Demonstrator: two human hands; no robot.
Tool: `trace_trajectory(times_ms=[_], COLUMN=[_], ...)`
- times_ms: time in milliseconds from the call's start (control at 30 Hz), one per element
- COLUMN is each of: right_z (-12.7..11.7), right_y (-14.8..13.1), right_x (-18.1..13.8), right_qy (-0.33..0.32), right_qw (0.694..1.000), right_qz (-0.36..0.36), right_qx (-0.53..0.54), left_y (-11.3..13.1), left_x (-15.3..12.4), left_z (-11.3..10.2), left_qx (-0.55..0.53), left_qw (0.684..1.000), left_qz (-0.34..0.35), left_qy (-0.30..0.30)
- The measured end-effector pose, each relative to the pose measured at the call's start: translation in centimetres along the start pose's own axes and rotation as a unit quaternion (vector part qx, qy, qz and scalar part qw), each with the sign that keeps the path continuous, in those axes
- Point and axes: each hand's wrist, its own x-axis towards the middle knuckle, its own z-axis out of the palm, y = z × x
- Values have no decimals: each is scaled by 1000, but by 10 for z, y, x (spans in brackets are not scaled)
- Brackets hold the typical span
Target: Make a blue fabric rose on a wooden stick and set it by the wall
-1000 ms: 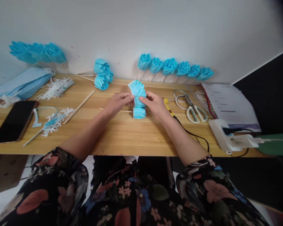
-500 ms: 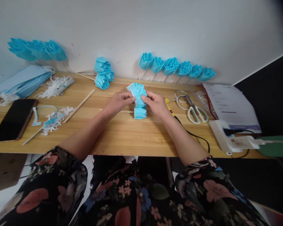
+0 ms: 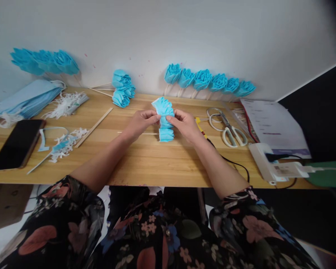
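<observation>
A ruffled light-blue strip of mask fabric (image 3: 164, 106) hangs between my two hands over the wooden table. My left hand (image 3: 142, 121) is closed, with thumb and forefinger pinching its left edge. On the other edge my right hand (image 3: 184, 122) is closed in a pinch too, its thumb on the pleats. Just below the fingers lies a rolled blue piece (image 3: 166, 135) at the end of a thin wooden stick (image 3: 149, 133). Whether the strip joins that roll I cannot tell.
Blue fabric flowers (image 3: 203, 79) lean on the wall; others (image 3: 121, 87) lie on the table. At left are stacked masks (image 3: 30, 98), white scraps (image 3: 67, 104), a phone (image 3: 18, 144) and sticks (image 3: 94, 127). Scissors (image 3: 229, 130), a glue gun (image 3: 200, 125) and a power strip (image 3: 261, 160) sit right.
My right thumb has shifted slightly left along the blue strip. Both hands keep their pinch, and the rolled piece lies where it was.
</observation>
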Motion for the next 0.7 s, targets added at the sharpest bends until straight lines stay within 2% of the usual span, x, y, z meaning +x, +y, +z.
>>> trace_trajectory(times_ms=[133,400,700], right_z=[1,3,-2], right_y=[-2,2,2], right_x=[-1,-1,1], right_qy=[-4,8,-13], right_qw=[1000,1000,1000], right_qz=[3,-16,-23], right_qx=[0,-3,-10], left_y=[-2,0,0], left_x=[0,-2,-1], left_z=[0,3,-1], left_qx=[3,18,8], left_qw=[1000,1000,1000], left_qz=[5,15,1], left_qy=[16,4,-14])
